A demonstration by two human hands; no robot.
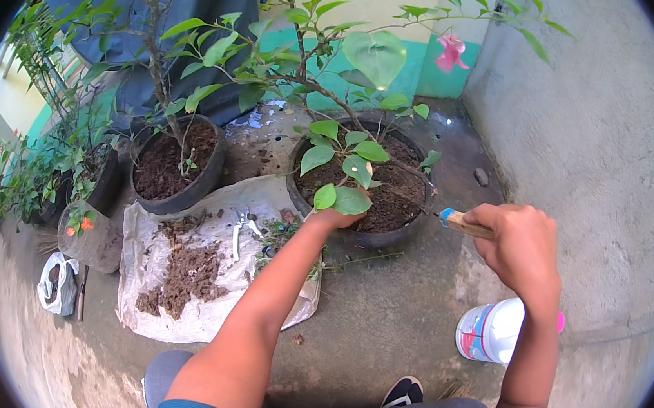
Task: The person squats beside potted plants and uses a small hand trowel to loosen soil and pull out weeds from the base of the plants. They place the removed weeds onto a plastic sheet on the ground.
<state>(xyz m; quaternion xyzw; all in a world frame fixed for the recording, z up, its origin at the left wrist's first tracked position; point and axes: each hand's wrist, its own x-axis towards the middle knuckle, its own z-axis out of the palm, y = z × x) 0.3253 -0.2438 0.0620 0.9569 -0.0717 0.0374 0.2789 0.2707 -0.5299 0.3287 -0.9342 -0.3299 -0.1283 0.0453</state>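
Observation:
My right hand (515, 246) grips a tool by its wooden handle (469, 224), which has a blue band near its front end. That end points left at the rim of a round dark pot (397, 237); I cannot make out the tool's working end against the soil. Brown soil (392, 201) fills the pot, and a bougainvillea (337, 96) with woody stems grows from it. My left hand (337, 220) reaches over the pot's near rim. Green leaves (352, 200) cover its fingers, so what they touch is hidden.
A second potted plant (213, 155) stands to the left. Before it, a pale sack (136, 280) bears loose soil (190, 279), white-handled pruning shears (237, 237) and plant cuttings (280, 235). A plastic bag (63, 291) lies farther left. At right are a white plastic bottle (492, 332) and a concrete wall (593, 141).

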